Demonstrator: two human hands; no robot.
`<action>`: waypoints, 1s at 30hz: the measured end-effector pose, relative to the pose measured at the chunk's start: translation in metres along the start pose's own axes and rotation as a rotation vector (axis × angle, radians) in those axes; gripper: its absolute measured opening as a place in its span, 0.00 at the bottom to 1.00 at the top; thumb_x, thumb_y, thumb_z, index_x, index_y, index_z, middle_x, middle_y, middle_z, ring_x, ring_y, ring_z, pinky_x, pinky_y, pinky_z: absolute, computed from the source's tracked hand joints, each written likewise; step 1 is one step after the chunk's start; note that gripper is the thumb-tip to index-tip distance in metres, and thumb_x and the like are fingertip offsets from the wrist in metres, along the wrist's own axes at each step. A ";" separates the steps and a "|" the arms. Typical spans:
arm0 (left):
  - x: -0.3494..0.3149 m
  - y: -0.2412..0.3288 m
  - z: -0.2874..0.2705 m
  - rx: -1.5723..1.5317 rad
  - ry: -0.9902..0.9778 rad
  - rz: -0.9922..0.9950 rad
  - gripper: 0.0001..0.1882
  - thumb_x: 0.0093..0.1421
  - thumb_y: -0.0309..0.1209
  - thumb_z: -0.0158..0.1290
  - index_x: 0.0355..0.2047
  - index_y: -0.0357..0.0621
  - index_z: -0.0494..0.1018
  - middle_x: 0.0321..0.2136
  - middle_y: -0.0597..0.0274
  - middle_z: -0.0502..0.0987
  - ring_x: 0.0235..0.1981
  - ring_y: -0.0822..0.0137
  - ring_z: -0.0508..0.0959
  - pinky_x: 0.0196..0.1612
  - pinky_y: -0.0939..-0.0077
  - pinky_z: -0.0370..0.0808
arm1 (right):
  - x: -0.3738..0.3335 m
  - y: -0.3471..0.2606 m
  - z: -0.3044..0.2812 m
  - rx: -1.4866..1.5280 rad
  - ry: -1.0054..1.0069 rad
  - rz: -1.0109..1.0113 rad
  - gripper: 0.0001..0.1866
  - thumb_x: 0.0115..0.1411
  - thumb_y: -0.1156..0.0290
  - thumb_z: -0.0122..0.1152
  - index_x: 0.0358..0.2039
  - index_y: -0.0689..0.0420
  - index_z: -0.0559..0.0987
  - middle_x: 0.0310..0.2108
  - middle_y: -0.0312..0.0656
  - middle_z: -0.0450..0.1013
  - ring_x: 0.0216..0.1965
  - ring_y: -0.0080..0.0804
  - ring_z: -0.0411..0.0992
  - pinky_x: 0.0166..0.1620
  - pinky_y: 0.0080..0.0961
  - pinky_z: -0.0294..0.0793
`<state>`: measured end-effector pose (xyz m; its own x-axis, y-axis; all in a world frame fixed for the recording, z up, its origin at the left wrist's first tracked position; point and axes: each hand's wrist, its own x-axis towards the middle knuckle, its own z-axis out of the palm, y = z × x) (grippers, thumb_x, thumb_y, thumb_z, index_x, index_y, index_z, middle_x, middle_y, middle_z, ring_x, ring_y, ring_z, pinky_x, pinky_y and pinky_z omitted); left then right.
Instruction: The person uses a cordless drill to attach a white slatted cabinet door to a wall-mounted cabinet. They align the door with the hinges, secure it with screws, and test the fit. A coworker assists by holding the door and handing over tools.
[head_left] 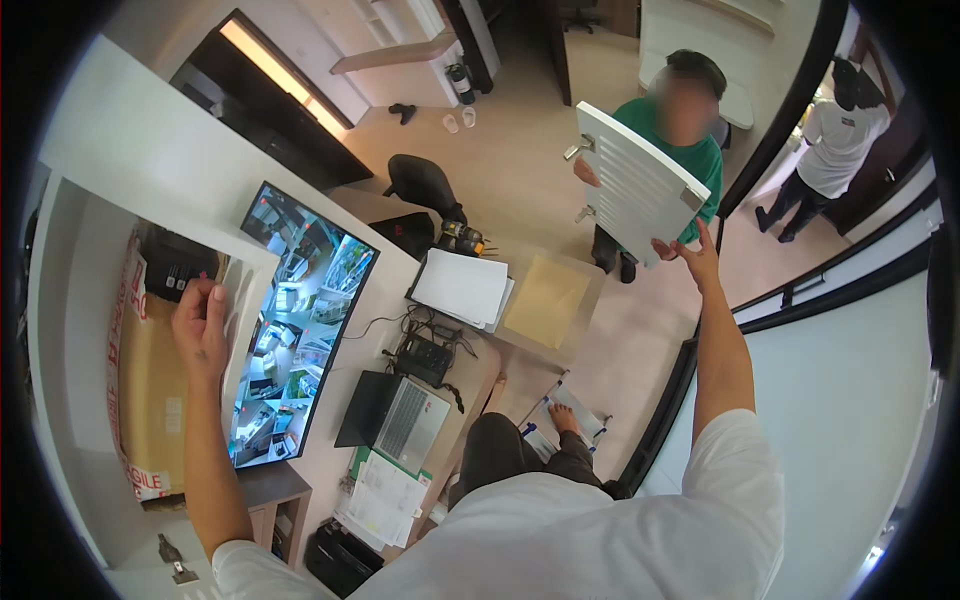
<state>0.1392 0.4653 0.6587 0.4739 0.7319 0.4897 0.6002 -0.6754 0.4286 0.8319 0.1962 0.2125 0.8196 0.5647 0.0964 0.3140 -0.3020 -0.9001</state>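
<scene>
A white slatted cabinet door (640, 185) with metal hinges (578, 150) on its far-left edge is held up by a person in a green shirt (705, 165). My right hand (697, 262) reaches out to its near lower corner, with fingers and thumb about that corner. The other person's hands are on the door's left edge and near corner. My left hand (200, 320) is raised, fingers curled, in front of an open wall cabinet (80, 290). What it grips, if anything, I cannot make out. Behind it are a taped cardboard box (160, 400) and a black box (172, 265).
A wall monitor (305, 330) is right of my left arm. Below are a laptop (400, 420), papers (460, 287), cables and a drill (462, 238) on the desk. My bare foot (566, 418) is on a small step (590, 432). Another person (840, 150) stands far right.
</scene>
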 end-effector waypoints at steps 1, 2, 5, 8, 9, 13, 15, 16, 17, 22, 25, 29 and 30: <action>-0.002 0.000 -0.004 -0.005 -0.003 -0.024 0.09 0.71 0.29 0.53 0.35 0.36 0.73 0.28 0.70 0.71 0.32 0.79 0.68 0.38 0.83 0.67 | -0.006 -0.010 0.005 0.000 -0.046 -0.029 0.48 0.49 0.56 0.79 0.69 0.52 0.68 0.59 0.51 0.74 0.59 0.43 0.73 0.59 0.35 0.70; 0.000 0.000 -0.005 -0.014 -0.003 -0.035 0.09 0.71 0.30 0.53 0.35 0.37 0.73 0.28 0.71 0.71 0.32 0.80 0.68 0.38 0.83 0.66 | -0.012 -0.011 0.012 -0.058 0.019 -0.118 0.38 0.52 0.54 0.76 0.62 0.54 0.75 0.51 0.49 0.79 0.52 0.39 0.77 0.55 0.33 0.73; 0.003 0.001 -0.006 -0.045 0.001 -0.080 0.09 0.70 0.30 0.54 0.34 0.37 0.74 0.28 0.71 0.70 0.31 0.80 0.67 0.36 0.83 0.66 | -0.023 -0.029 0.025 -0.058 -0.002 -0.170 0.34 0.53 0.53 0.74 0.58 0.55 0.78 0.52 0.51 0.79 0.53 0.40 0.77 0.54 0.33 0.73; 0.001 -0.002 -0.007 -0.023 0.004 -0.044 0.09 0.70 0.29 0.55 0.34 0.36 0.74 0.28 0.71 0.70 0.30 0.80 0.67 0.36 0.84 0.65 | -0.042 -0.066 0.047 -0.039 -0.034 -0.212 0.30 0.55 0.56 0.73 0.55 0.59 0.79 0.44 0.50 0.82 0.46 0.44 0.80 0.50 0.36 0.76; 0.000 -0.001 -0.009 -0.006 0.002 -0.019 0.09 0.70 0.29 0.55 0.34 0.36 0.74 0.28 0.71 0.70 0.31 0.80 0.67 0.36 0.84 0.65 | -0.048 -0.081 0.058 -0.014 -0.047 -0.221 0.30 0.55 0.56 0.73 0.54 0.59 0.79 0.42 0.50 0.82 0.44 0.45 0.81 0.48 0.37 0.77; 0.003 -0.007 0.001 0.054 0.133 0.062 0.12 0.66 0.32 0.60 0.33 0.34 0.76 0.23 0.68 0.72 0.26 0.77 0.69 0.29 0.78 0.67 | -0.059 -0.097 0.096 -0.071 0.065 -0.198 0.23 0.57 0.59 0.73 0.46 0.62 0.82 0.38 0.51 0.83 0.38 0.45 0.82 0.44 0.39 0.79; 0.004 0.003 -0.003 0.135 0.076 0.023 0.11 0.64 0.33 0.61 0.32 0.37 0.77 0.21 0.65 0.72 0.23 0.76 0.70 0.27 0.76 0.67 | -0.076 -0.129 0.103 0.117 -0.034 -0.116 0.21 0.58 0.60 0.73 0.44 0.64 0.83 0.36 0.51 0.83 0.37 0.45 0.82 0.43 0.38 0.79; 0.005 0.006 -0.003 0.151 0.058 0.020 0.11 0.63 0.34 0.62 0.32 0.38 0.78 0.21 0.62 0.74 0.23 0.74 0.70 0.27 0.74 0.68 | -0.084 -0.143 0.105 0.168 -0.061 -0.109 0.20 0.59 0.61 0.73 0.43 0.65 0.83 0.34 0.51 0.83 0.36 0.45 0.82 0.43 0.38 0.79; 0.009 0.015 -0.001 0.189 0.056 0.037 0.11 0.63 0.35 0.62 0.32 0.39 0.78 0.22 0.58 0.75 0.22 0.70 0.72 0.27 0.72 0.70 | -0.085 -0.144 0.103 0.124 -0.020 -0.160 0.20 0.59 0.62 0.73 0.43 0.66 0.84 0.33 0.49 0.83 0.35 0.42 0.82 0.43 0.37 0.79; 0.007 0.019 -0.006 0.197 -0.005 0.056 0.15 0.61 0.40 0.63 0.33 0.39 0.78 0.26 0.54 0.78 0.25 0.58 0.77 0.32 0.65 0.74 | -0.097 -0.197 0.078 0.093 0.041 -0.354 0.16 0.61 0.64 0.72 0.40 0.66 0.85 0.34 0.44 0.84 0.35 0.31 0.80 0.42 0.30 0.77; 0.003 0.029 -0.012 0.284 -0.036 0.066 0.16 0.61 0.41 0.63 0.37 0.40 0.78 0.31 0.53 0.78 0.30 0.57 0.79 0.36 0.64 0.76 | -0.111 -0.251 0.044 0.151 0.024 -0.314 0.15 0.62 0.65 0.71 0.41 0.67 0.85 0.35 0.45 0.84 0.36 0.32 0.80 0.44 0.28 0.76; -0.011 0.068 0.007 0.162 0.103 0.113 0.18 0.61 0.41 0.64 0.43 0.41 0.77 0.36 0.54 0.79 0.37 0.56 0.80 0.43 0.66 0.78 | -0.140 -0.315 -0.012 0.291 0.031 -0.310 0.16 0.60 0.69 0.72 0.42 0.69 0.83 0.38 0.43 0.83 0.39 0.29 0.78 0.47 0.25 0.74; -0.017 0.083 0.025 0.060 0.160 0.125 0.19 0.61 0.42 0.65 0.44 0.41 0.77 0.38 0.53 0.79 0.38 0.56 0.81 0.44 0.66 0.78 | -0.145 -0.323 -0.031 0.306 0.017 -0.289 0.17 0.59 0.71 0.72 0.44 0.71 0.82 0.40 0.43 0.82 0.42 0.28 0.76 0.50 0.25 0.72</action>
<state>0.1969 0.3989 0.6665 0.4414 0.6160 0.6525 0.5827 -0.7497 0.3136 0.6260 0.1881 0.5019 0.7272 0.5795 0.3678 0.3773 0.1101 -0.9195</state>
